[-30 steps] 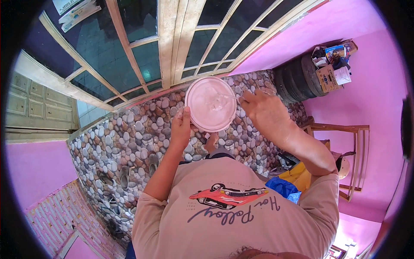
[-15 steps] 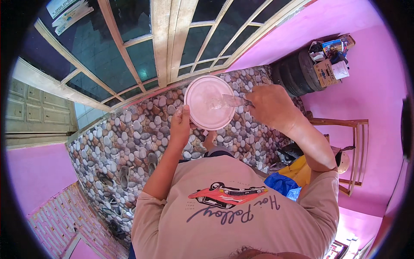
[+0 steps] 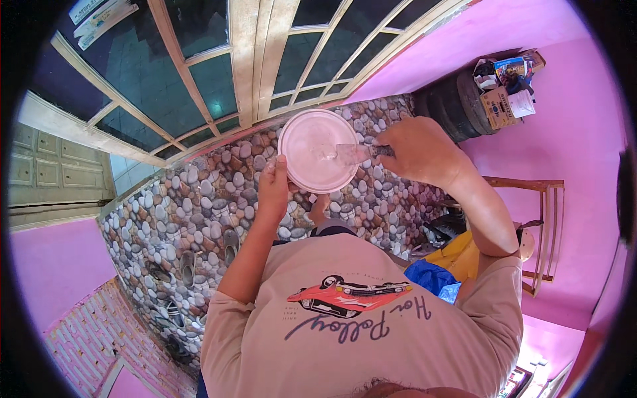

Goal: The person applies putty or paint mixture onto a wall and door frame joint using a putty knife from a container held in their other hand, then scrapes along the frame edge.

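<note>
My left hand grips the near left edge of a round, pale pinkish tub lid, thumb on the rim and fingers under it. The lid has a raised rim, and a whitish smear shows at its middle. My right hand is closed round the dark handle of a putty knife coming from the right. Its flat blade lies over the lid, tip near the middle; I cannot tell how firmly it touches. Both are held above the pebble-patterned floor.
Beyond the lid stand wood-framed glass panes. At the far right, stacked tires carry a cardboard box and clutter. A wooden rack leans by the pink wall. Shoes lie at left, yellow and blue bags at right.
The lid has shifted slightly up and left in view, with my left hand. My right hand has turned a little and the putty knife blade now lies slightly farther left.
</note>
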{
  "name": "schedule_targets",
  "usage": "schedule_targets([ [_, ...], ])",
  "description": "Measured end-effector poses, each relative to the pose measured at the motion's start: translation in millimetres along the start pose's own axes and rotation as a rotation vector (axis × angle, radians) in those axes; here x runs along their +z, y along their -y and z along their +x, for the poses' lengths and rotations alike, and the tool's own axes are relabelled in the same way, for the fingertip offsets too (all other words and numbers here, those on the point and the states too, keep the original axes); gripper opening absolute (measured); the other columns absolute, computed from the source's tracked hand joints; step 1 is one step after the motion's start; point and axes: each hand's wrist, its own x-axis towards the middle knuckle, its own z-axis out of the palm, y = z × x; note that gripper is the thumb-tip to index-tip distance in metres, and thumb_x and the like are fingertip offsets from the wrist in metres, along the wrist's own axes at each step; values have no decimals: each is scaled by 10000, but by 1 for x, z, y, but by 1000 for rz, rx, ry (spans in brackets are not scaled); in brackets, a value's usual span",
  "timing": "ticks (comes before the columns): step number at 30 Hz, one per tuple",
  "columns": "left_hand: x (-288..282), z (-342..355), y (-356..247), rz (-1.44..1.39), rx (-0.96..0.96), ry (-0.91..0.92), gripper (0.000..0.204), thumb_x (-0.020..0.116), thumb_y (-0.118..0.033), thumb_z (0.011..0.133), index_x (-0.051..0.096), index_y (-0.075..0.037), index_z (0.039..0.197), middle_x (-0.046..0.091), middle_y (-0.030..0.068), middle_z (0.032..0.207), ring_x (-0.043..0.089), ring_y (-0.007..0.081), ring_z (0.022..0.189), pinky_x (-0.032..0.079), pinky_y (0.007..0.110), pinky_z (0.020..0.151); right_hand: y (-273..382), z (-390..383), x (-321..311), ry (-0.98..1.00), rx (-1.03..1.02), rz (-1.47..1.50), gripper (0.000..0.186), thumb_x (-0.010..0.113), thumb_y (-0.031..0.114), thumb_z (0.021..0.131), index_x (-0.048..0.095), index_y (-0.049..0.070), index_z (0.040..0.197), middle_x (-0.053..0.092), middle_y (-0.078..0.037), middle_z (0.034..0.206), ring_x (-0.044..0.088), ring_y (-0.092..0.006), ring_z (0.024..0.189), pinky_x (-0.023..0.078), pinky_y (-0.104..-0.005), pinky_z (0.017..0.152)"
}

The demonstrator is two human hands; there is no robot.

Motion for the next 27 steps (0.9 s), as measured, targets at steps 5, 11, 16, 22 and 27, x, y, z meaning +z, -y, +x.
schedule_targets([
  [5,-5,5,-1,-57,-10,-27,349,442,-342,1003,577,-26,1062,663,61,833,664,118,673,549,242,539,-27,-6,0,-125,-12,137,304,657,289,762,702,34,923,671,-170,889,625,-352,877,483,-434,804],
  [11,-16,10,-2,-65,-33,-40,363,439,-329,1004,588,-3,1061,676,84,880,674,144,688,569,268,555,-52,-16,15,-208,5,300,354,665,316,770,696,26,970,667,-187,970,617,-361,931,479,-420,847],
  [16,-14,10,-11,-122,-13,-59,356,442,-307,1004,586,10,1075,677,95,904,680,162,718,589,301,593,-51,-24,17,-231,81,417,364,672,306,771,689,3,971,666,-193,973,622,-360,927,483,-414,844],
  [22,-16,16,-13,-139,-25,-60,345,444,-288,1004,571,15,1111,674,109,966,686,174,789,601,323,651,-59,-24,31,-265,142,390,376,680,306,780,679,-7,987,663,-200,980,628,-362,908,496,-405,820],
  [27,-18,20,-11,-158,-16,-57,329,441,-275,1006,562,6,1128,669,106,997,683,167,817,599,319,671,-61,-23,37,-297,119,435,357,688,289,788,678,3,1001,662,-186,989,624,-353,921,495,-398,825],
])
